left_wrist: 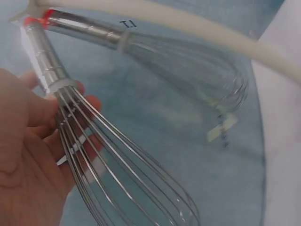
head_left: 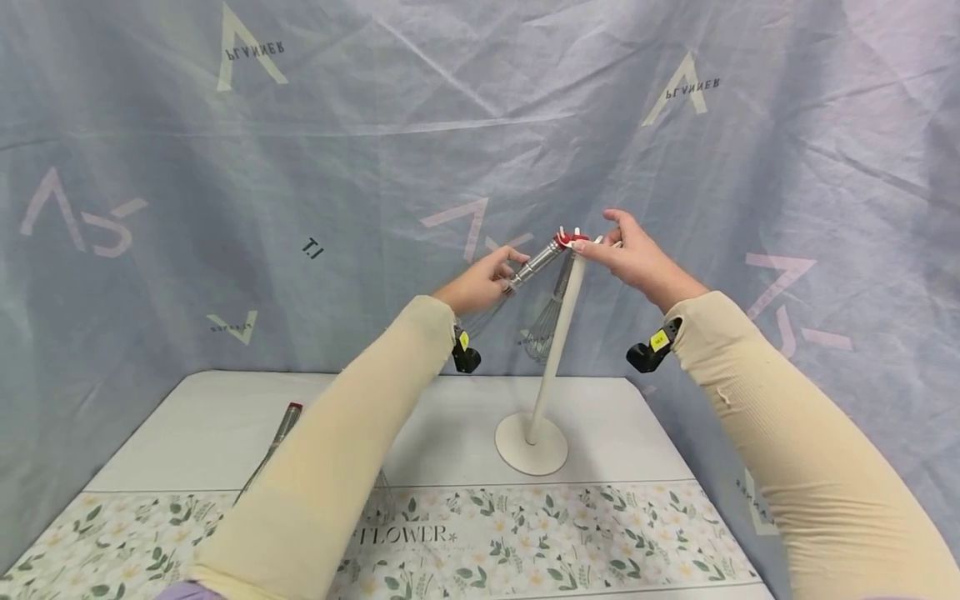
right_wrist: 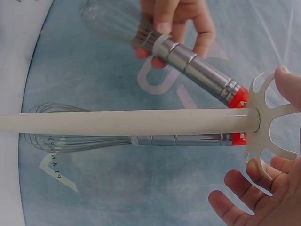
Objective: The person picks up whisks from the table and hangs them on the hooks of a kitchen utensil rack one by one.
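Note:
My left hand (head_left: 480, 283) pinches a metal whisk (left_wrist: 44, 56) where its handle meets the wires. The whisk slants, and its red handle end sits right at the hooked top of a cream stand (head_left: 558, 333). From that same top a second whisk (right_wrist: 183, 140) hangs along the pole, its red end up and wires down. On the other side, my right hand (head_left: 637, 258) holds the ring of curved hooks (right_wrist: 267, 115), thumb at one prong and a fingertip at another. The pole leans slightly in the head view.
Left on the white table (head_left: 442, 408) lies another whisk (head_left: 285, 423), partly behind my left sleeve. More whisk wires (head_left: 384, 496) show beside that sleeve. A flower-patterned runner (head_left: 540, 542) crosses the front. Grey-blue printed cloth (head_left: 360, 192) hangs behind and at the sides.

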### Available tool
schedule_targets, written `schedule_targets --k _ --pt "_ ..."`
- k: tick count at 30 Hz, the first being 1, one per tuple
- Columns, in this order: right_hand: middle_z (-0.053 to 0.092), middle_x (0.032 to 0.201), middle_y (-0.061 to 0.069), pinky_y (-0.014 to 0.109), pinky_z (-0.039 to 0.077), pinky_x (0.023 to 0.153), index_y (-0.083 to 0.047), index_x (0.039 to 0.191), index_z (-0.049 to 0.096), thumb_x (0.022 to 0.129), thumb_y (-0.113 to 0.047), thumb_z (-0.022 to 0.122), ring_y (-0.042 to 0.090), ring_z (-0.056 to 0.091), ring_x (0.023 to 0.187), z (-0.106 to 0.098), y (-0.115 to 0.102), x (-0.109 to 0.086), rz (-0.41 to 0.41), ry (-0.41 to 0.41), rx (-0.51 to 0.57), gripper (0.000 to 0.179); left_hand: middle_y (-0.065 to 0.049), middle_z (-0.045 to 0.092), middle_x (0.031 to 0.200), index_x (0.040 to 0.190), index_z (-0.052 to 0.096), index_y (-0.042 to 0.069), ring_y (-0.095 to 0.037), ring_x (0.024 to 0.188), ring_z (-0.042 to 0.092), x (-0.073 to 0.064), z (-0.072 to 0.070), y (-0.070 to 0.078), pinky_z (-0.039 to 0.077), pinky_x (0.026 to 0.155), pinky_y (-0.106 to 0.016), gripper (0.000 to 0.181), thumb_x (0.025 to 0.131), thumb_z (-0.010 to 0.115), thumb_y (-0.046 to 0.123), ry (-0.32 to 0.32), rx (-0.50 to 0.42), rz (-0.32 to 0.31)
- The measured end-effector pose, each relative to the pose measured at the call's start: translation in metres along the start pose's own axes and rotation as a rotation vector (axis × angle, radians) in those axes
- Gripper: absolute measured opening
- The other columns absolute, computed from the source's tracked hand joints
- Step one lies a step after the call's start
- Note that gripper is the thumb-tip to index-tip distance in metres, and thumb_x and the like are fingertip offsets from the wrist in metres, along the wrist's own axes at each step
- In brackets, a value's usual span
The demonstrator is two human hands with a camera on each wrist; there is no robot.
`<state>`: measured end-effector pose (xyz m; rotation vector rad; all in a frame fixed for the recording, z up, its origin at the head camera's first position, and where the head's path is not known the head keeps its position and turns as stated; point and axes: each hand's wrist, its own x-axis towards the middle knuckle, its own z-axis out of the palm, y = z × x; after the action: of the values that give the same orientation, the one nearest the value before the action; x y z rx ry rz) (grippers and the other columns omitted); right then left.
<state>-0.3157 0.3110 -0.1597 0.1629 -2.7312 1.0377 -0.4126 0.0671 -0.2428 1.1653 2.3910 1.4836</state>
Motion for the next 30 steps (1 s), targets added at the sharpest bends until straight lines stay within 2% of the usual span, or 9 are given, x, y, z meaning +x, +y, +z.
schedule_targets --k 4,7,9,11,13,16,20,25,30 --pt "0.043 0.107 0.01 0.043 0.04 0.082 -0.011 0.163 0.003 0.096 -0.056 0.06 0.024 0.045 0.088 0.0 0.0 0.0 0.001 0.001 0.007 0.098 -0.015 0.055 0.134 0.148 0.043 0.022 -0.023 0.107 0.063 0.002 0.019 -0.014 0.047 0.079 -0.036 0.049 0.107 0.034 -0.003 0.067 -0.082 0.021" --pt "0.043 0.108 0.01 0.042 0.04 0.081 -0.011 0.163 0.004 0.096 -0.056 0.06 0.024 0.045 0.088 0.0 0.001 0.0 0.001 0.004 0.012 0.098 -0.016 0.056 0.132 0.151 0.039 0.023 -0.019 0.085 0.056 0.003 0.035 -0.021 0.042 0.071 -0.034 0.048 0.108 0.034 0.001 0.098 -0.119 0.033" --pt "0.044 0.109 0.01 0.042 0.04 0.081 -0.011 0.163 0.004 0.096 -0.056 0.06 0.023 0.045 0.088 0.0 0.001 0.0 0.0 0.005 0.01 0.098 -0.017 0.058 0.126 0.152 0.036 0.024 -0.016 0.08 0.051 0.004 0.045 -0.027 0.042 0.071 -0.034 0.047 0.11 0.034 0.005 0.121 -0.119 0.033" --pt "0.044 0.11 0.011 0.041 0.04 0.081 -0.011 0.163 0.004 0.096 -0.057 0.06 0.023 0.045 0.089 0.0 0.001 -0.001 -0.001 0.006 0.01 0.098 -0.014 0.059 0.122 0.153 0.034 0.025 -0.015 0.084 0.052 0.003 0.053 -0.034 0.045 0.076 -0.034 0.044 0.111 0.035 0.01 0.148 -0.12 0.023" --pt "0.044 0.111 0.011 0.041 0.04 0.081 -0.011 0.163 0.005 0.096 -0.057 0.06 0.023 0.045 0.088 0.001 0.001 -0.001 -0.003 0.008 0.008 0.098 -0.012 0.061 0.122 0.152 0.036 0.025 -0.014 0.1 0.058 0.002 0.06 -0.041 0.048 0.087 -0.035 0.043 0.111 0.038 0.013 0.186 -0.147 0.015" --pt "0.044 0.11 0.011 0.041 0.04 0.08 -0.011 0.163 0.005 0.095 -0.057 0.061 0.023 0.045 0.088 0.001 0.001 0.0 -0.003 0.011 0.007 0.099 -0.01 0.063 0.127 0.15 0.04 0.023 -0.019 0.119 0.059 0.0 0.069 -0.049 0.047 0.096 -0.04 0.042 0.11 0.042 0.012 0.226 -0.227 0.013" --pt "0.044 0.113 0.012 0.042 0.041 0.082 -0.01 0.163 0.005 0.096 -0.057 0.06 0.024 0.045 0.091 0.001 0.002 0.0 -0.003 0.011 -0.003 0.099 -0.012 0.063 0.132 0.147 0.045 0.02 -0.025 0.124 0.058 0.0 0.079 -0.052 0.047 0.095 -0.041 0.041 0.108 0.045 0.007 0.241 -0.3 0.029" --pt "0.044 0.115 0.013 0.044 0.041 0.084 -0.009 0.163 0.004 0.096 -0.056 0.06 0.028 0.046 0.094 -0.001 0.003 0.0 -0.007 0.014 -0.011 0.099 -0.006 0.064 0.13 0.145 0.049 0.02 -0.02 0.125 0.057 0.005 0.086 -0.051 0.046 0.089 -0.035 0.038 0.108 0.045 0.008 0.244 -0.299 0.014" --pt "0.045 0.114 0.011 0.042 0.041 0.082 -0.01 0.163 0.005 0.095 -0.058 0.06 0.026 0.047 0.094 0.0 0.002 0.001 0.003 0.012 -0.016 0.1 -0.004 0.064 0.129 0.145 0.049 0.019 -0.019 0.126 0.055 0.002 0.09 -0.046 0.045 0.086 -0.036 0.038 0.109 0.044 0.008 0.238 -0.289 -0.018"
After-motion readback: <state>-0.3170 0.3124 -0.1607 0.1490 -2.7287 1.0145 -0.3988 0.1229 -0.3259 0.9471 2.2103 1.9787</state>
